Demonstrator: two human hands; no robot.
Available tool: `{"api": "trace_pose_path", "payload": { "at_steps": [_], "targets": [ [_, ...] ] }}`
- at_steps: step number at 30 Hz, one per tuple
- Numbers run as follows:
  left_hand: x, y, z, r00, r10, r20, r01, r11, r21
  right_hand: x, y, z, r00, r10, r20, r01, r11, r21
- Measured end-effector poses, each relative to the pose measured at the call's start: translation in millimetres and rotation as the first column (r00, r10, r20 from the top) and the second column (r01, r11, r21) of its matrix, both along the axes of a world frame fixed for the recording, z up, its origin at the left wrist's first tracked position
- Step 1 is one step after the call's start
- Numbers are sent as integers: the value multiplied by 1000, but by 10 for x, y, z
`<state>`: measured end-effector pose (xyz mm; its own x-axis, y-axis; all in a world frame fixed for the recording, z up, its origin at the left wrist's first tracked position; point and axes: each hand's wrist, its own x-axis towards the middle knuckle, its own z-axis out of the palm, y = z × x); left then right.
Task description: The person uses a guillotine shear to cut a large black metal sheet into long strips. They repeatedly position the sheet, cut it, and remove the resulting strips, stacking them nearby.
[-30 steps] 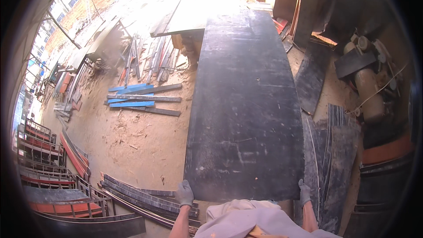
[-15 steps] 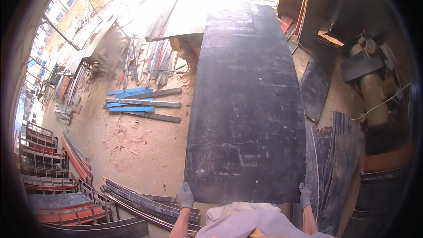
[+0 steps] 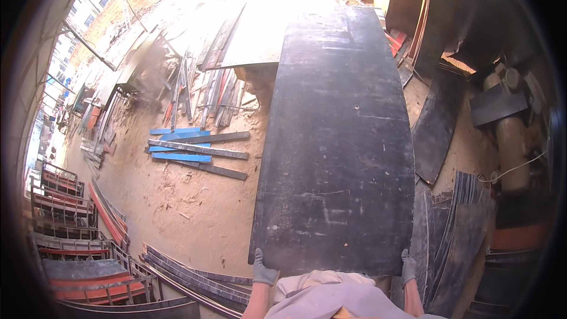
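A long dark, scuffed board (image 3: 339,142) stretches away from my body, its near edge close to my waist. Its far end lies beside a pale sheet (image 3: 257,32) on a stand. My left hand (image 3: 264,270), in a grey glove, grips the near left corner, a finger or thumb showing over the top face. At the near right corner my right hand (image 3: 409,267), gloved too, holds the side edge. Fingers below the board are hidden from view.
Blue and dark strips (image 3: 198,147) lie on the dirt floor to the left. Red and black frames (image 3: 88,266) are stacked at the near left, beside long dark strips (image 3: 195,277). Dark sheets (image 3: 437,124) lean at the right, near a machine with a tank (image 3: 511,147).
The surroundings have shifted a little right and down in the picture. My left hand has moved from the board's left side round toward its near corner; my right hand stays at the right corner.
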<state>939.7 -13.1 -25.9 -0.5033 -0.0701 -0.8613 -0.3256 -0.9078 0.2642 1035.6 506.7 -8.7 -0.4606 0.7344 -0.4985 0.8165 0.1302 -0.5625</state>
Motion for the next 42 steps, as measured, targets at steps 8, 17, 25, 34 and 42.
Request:
{"api": "trace_pose_path", "payload": {
  "at_steps": [8,17,25,34,42],
  "targets": [
    [-940,226,-111,986,-47,160,49,999,-12,-843,216,-124,992,-36,-119,23,993,-112],
    [-2152,545,-92,979,13,204,-9,1000,-20,-1938,646,-253,991,-18,-130,-9,980,-198],
    [-3222,838,99,960,1,279,40,989,-142,-3204,639,272,998,48,-48,-56,984,-168],
    [-4552,1203,-76,981,70,179,-31,978,-208,-4518,925,45,996,48,79,-60,986,157],
    [-5932,1400,-497,984,81,158,-56,985,-160,-5762,1456,-362,995,-5,-101,9,999,41]
  ]
}}
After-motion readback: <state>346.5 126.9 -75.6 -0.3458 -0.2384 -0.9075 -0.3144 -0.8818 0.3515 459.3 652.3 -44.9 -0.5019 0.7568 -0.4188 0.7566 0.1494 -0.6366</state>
